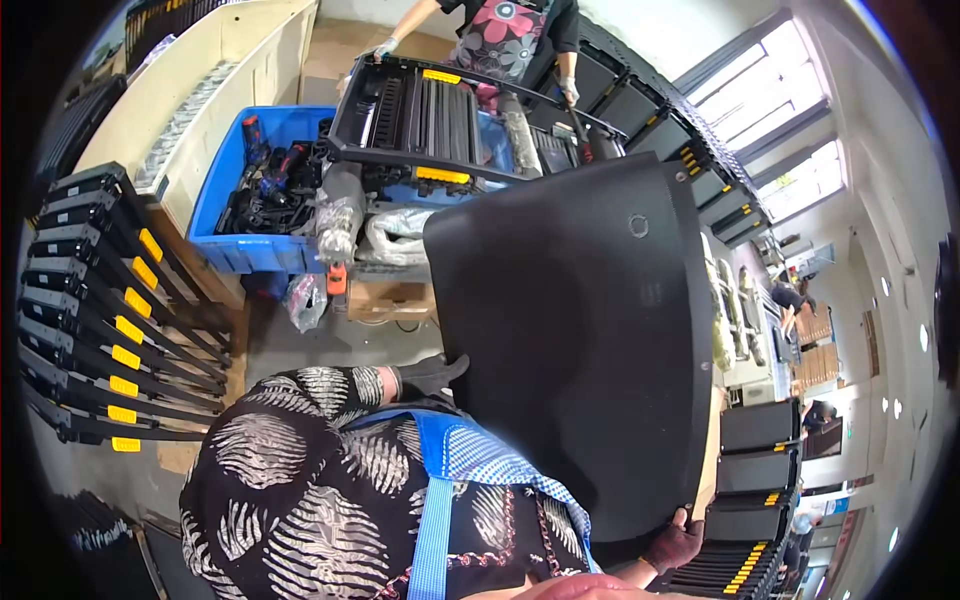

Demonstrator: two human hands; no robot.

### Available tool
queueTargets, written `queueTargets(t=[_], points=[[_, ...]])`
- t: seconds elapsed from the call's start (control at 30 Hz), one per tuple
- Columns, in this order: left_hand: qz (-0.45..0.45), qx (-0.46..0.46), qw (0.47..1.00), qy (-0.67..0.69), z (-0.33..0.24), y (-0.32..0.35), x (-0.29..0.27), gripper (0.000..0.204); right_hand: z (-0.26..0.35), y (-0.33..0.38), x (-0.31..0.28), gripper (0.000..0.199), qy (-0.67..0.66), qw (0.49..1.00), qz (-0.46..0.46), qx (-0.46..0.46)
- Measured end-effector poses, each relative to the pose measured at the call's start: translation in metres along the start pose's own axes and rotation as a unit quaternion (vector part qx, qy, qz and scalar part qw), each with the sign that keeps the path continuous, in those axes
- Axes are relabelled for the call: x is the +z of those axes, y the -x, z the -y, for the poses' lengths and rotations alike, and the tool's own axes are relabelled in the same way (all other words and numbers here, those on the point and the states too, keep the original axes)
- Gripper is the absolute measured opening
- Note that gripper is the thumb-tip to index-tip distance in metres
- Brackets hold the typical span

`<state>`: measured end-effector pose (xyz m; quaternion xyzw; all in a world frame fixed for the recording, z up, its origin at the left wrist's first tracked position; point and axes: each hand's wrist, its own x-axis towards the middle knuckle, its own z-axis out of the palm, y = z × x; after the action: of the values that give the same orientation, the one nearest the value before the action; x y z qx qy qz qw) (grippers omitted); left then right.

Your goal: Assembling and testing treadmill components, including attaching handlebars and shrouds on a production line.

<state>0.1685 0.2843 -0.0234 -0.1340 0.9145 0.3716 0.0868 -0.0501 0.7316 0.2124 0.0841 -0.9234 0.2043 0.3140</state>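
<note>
A large black panel [570, 330], slightly curved, with a rim and small fasteners along its right side, stands tilted in front of me. My left hand [430, 376], in a dark glove, is closed on the panel's left edge near my waist. Low on the opposite edge, my right hand [676, 542], in a dark red-brown glove with bare fingertips, grips the panel with the thumb on its face. Beyond the panel, a co-worker [500, 40] in a flowered apron has both gloved hands on a black frame [430, 115] with yellow labels, which rests on wrapped supports [342, 210].
To the left, a blue bin [255, 250] holds power tools and black parts. Black frames with yellow tags [120, 330] stack beside a wooden crate [180, 110]. Under the supports is an orange object [337, 279]. More black panels [755, 430] stand along the right.
</note>
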Motion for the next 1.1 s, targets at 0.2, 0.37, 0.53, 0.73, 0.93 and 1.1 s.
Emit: queueTargets(t=[0.2,0.37,0.53,0.73,0.93,1.1], points=[[-0.201,0.064,0.945,0.252,0.042,-0.09,-0.082,0.047,0.067,-0.124,0.115,0.051,-0.253,0.962,-0.02,-0.097],[-0.233,-0.075,0.811,0.531,0.035,-0.149,-0.178,0.049,0.185,-0.282,0.236,0.04,-0.234,0.939,-0.047,-0.248],[-0.389,-0.036,0.577,0.717,-0.019,-0.192,-0.254,0.051,0.354,-0.445,0.327,0.048,-0.176,0.893,-0.063,-0.408],[-0.406,-0.213,0.605,0.651,0.026,-0.285,-0.264,0.061,0.559,-0.545,0.43,0.049,-0.176,0.857,0.087,-0.476],[-0.481,-0.195,0.503,0.691,0.014,-0.31,-0.268,0.059,0.688,-0.532,0.527,0.052,-0.153,0.807,0.192,-0.537],[-0.525,-0.186,0.734,0.389,0.097,-0.357,-0.203,0.061,0.737,-0.514,0.599,0.054,-0.092,0.796,0.177,-0.572]])
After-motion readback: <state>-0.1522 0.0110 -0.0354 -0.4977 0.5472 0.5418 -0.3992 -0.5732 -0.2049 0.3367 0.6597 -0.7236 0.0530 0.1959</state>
